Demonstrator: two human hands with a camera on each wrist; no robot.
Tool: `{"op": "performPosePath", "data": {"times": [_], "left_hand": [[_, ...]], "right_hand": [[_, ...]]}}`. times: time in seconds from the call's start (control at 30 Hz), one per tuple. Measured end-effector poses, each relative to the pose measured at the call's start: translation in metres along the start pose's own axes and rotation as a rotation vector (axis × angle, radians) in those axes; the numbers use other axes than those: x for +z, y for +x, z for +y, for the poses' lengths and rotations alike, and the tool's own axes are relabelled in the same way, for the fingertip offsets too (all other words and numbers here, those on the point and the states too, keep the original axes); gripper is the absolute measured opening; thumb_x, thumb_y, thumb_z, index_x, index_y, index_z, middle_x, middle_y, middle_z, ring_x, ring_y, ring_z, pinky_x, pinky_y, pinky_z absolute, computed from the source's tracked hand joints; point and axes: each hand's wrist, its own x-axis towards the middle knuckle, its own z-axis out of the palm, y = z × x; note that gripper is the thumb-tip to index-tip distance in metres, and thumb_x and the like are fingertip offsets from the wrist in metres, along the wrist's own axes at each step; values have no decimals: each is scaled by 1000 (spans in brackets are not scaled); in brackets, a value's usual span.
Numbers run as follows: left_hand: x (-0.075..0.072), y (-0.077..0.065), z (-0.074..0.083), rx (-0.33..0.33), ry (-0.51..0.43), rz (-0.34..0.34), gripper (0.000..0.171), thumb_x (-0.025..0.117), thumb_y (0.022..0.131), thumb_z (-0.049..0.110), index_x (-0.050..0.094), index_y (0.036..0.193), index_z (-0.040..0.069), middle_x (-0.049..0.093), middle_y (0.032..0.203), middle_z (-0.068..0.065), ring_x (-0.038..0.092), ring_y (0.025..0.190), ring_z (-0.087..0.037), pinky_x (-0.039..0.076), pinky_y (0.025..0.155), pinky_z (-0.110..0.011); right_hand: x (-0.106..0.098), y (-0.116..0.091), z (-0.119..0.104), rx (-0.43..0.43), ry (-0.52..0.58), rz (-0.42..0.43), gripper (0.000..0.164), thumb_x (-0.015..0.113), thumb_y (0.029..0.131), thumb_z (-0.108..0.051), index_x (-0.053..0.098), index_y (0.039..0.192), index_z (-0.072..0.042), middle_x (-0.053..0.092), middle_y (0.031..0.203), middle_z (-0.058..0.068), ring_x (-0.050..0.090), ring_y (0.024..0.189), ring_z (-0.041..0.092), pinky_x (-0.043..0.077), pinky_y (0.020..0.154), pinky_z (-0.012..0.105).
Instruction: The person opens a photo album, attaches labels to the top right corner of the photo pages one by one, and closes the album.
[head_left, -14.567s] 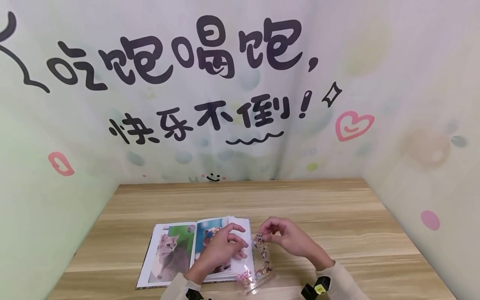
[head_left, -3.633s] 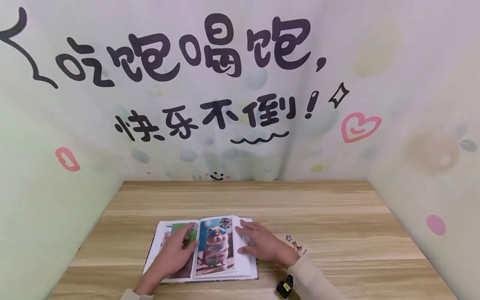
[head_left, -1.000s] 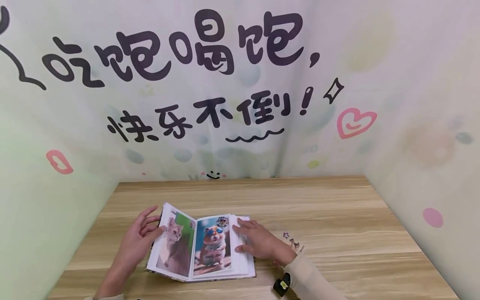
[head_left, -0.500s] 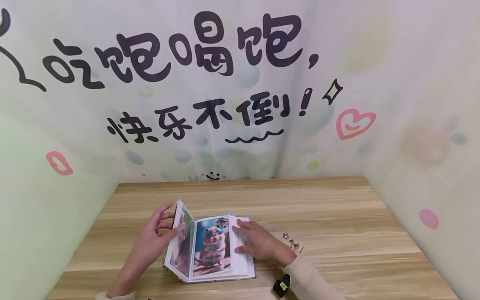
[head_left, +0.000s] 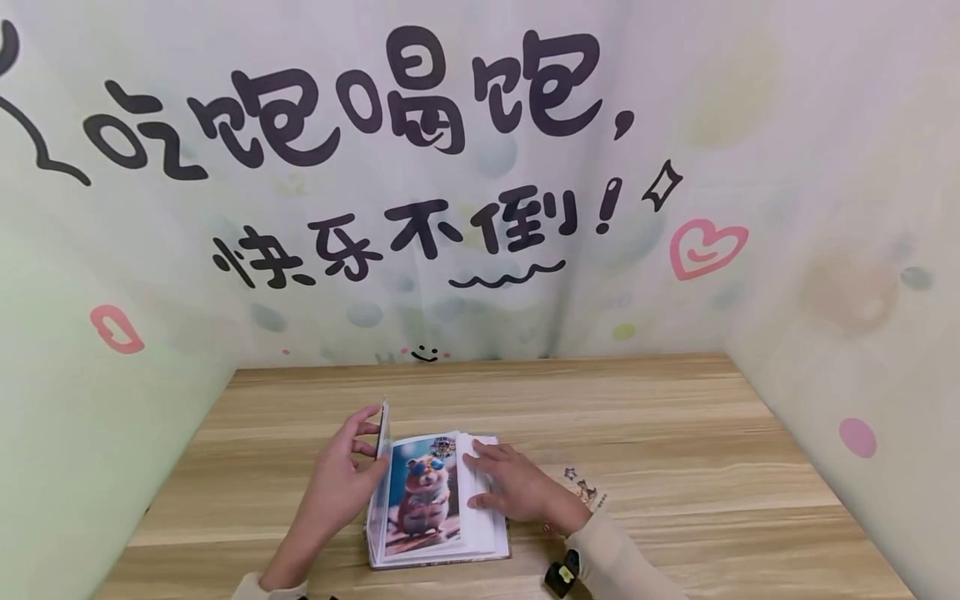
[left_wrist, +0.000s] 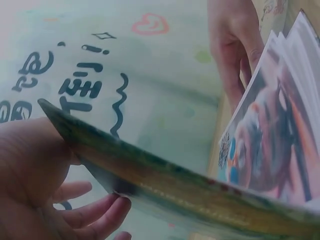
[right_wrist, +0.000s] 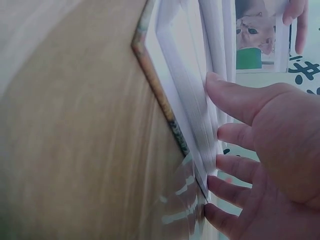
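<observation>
A small photo album [head_left: 480,533] lies on the table with its front cover [left_wrist: 150,175] lifted nearly upright. My left hand [head_left: 337,483] holds that cover by its outer edge, thumb on the inside and fingers behind it. In the right wrist view the cat photo [right_wrist: 254,30] shows on the raised side. Facing up on the other side is a photo of a hamster in sunglasses [head_left: 426,504], with a round sticker [head_left: 443,447] at its top right corner. My right hand [head_left: 525,487] rests on the right-hand pages [right_wrist: 185,65], fingers spread along their edge.
A clear sticker sheet [head_left: 585,489] lies on the wooden table [head_left: 675,450] just right of the album, partly under my right forearm. Behind the table stands a printed curtain [head_left: 495,325] with lettering, and pale walls close off both sides.
My left hand has swung the cover with the cat photo up and rightward, from leaning open to nearly upright. The right hand keeps its place. Earlier, the hands worked with the sticker sheet.
</observation>
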Motion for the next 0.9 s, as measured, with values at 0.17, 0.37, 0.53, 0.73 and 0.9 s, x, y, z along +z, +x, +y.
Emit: {"op": "performPosePath", "data": {"times": [0.17,0.37,0.53,0.73,0.9], "left_hand": [[9,-1,5,1,25,0,67,68,86,2,43,147,13,58,133,-13,60,106,-25,49,86,-40],[16,-2,8,35,13,-12,71,67,86,1,39,150,13,53,142,-17,57,119,-33,45,100,-56],[26,-2,11,43,39,-9,75,67,82,-1,39,151,13,55,140,-15,57,120,-33,47,98,-56],[41,-1,15,56,148,1,76,70,83,4,38,152,11,51,145,-18,55,124,-38,44,101,-58],[53,-1,16,111,222,14,74,70,83,6,40,151,9,49,146,-20,48,132,-42,40,106,-59]], "right_hand": [[1,0,1,6,-6,1,72,65,92,-46,42,151,-13,29,160,12,29,145,42,24,117,58],[1,-1,1,1,-7,3,71,64,92,-46,42,151,-13,30,160,13,30,144,42,24,117,57],[1,-1,1,-3,3,6,71,64,92,-45,42,151,-13,30,160,13,29,144,42,23,117,57],[2,-1,2,-17,20,13,69,65,92,-44,43,150,-12,31,159,14,30,144,43,23,116,59],[2,0,3,-24,13,14,69,65,93,-44,43,150,-11,31,159,14,30,144,42,24,116,58]]}}
